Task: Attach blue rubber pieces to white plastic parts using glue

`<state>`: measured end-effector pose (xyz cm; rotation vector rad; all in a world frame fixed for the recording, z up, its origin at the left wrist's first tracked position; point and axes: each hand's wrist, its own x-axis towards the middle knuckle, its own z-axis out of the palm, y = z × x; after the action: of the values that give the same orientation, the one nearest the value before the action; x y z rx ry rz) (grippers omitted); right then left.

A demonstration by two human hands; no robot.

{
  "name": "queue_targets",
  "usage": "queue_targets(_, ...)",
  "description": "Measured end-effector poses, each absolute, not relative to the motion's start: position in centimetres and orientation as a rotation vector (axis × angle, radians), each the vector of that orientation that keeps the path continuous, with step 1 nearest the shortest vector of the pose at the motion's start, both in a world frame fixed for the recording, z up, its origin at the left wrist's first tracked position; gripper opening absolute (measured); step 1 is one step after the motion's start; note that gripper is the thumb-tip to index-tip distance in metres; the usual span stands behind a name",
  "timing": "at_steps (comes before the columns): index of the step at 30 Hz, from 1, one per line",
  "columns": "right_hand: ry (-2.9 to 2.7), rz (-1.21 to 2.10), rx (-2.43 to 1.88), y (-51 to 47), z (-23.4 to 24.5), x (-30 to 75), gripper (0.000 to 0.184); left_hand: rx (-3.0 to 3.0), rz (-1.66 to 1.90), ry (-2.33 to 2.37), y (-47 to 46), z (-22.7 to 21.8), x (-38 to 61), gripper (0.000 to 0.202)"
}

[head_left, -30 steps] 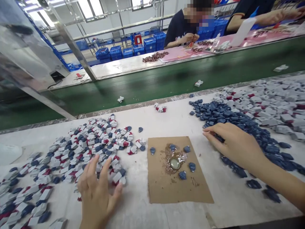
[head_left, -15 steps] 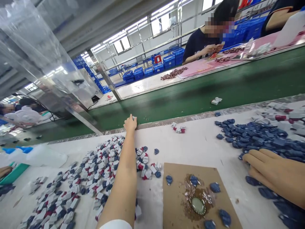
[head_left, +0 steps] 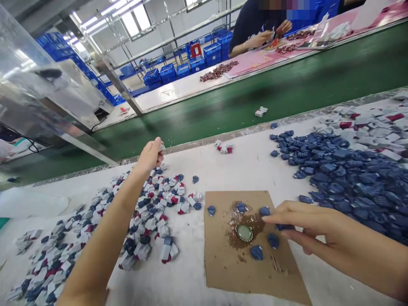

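My left hand [head_left: 151, 155] is stretched out to the far side of the white table, fingers closed round a small white piece, above the heap of white, red and blue pieces [head_left: 127, 212]. My right hand [head_left: 306, 225] hovers over the right part of the brown cardboard sheet [head_left: 223, 263], fingers pinched on a small blue piece. A round metal cap [head_left: 244, 232] lies on a brown stain on the cardboard, with a few blue pieces [head_left: 256, 252] around it.
A pile of blue pieces [head_left: 338, 178] and grey-white pieces [head_left: 372, 127] fills the right. A green conveyor belt [head_left: 223, 110] runs beyond the table edge with one white piece [head_left: 260, 111] on it. Across it a person [head_left: 255, 25] works at a pink-covered bench. A clear shield [head_left: 41, 85] stands at left.
My left hand drew back a little from the table's far edge, still closed. My right hand left the blue pile and moved left over the cardboard.
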<state>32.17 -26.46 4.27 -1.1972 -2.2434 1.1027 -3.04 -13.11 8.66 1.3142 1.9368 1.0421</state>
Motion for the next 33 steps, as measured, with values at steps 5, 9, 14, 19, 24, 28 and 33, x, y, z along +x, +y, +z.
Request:
queue_targets(5,-2.440,0.931,-1.244,-27.9,4.0,29.5,0.028,1.182,0.958,1.585,-24.7,8.6,-0.8,0.026)
queue_targets(9,-2.686,0.535,-1.064,-27.4,2.5,27.8,0.019,0.974,1.027,1.423,-31.9,7.2,1.2,0.037)
queue_targets(14,-2.855,0.191,-0.819,-26.7,1.3,26.4,0.033,0.500,1.357,1.323,-35.9,3.9,4.1,0.041)
queue_targets(19,-2.599,0.588,-0.924,-27.4,3.6,26.0,0.024,0.326,1.367,1.177,-36.9,2.5,6.5,0.042)
queue_targets(24,-2.184,1.003,-1.056,-29.0,7.9,25.2,0.015,0.327,1.389,1.109,-37.6,4.0,7.8,0.034)
queue_targets(28,-2.205,0.951,-0.909,-30.0,9.0,24.8,0.012,0.503,1.366,1.138,-38.0,4.5,7.8,0.024)
queue_targets(33,-2.266,0.930,-0.824,-30.3,9.1,24.6,0.015,0.703,1.357,1.154,-38.4,3.7,7.4,0.017)
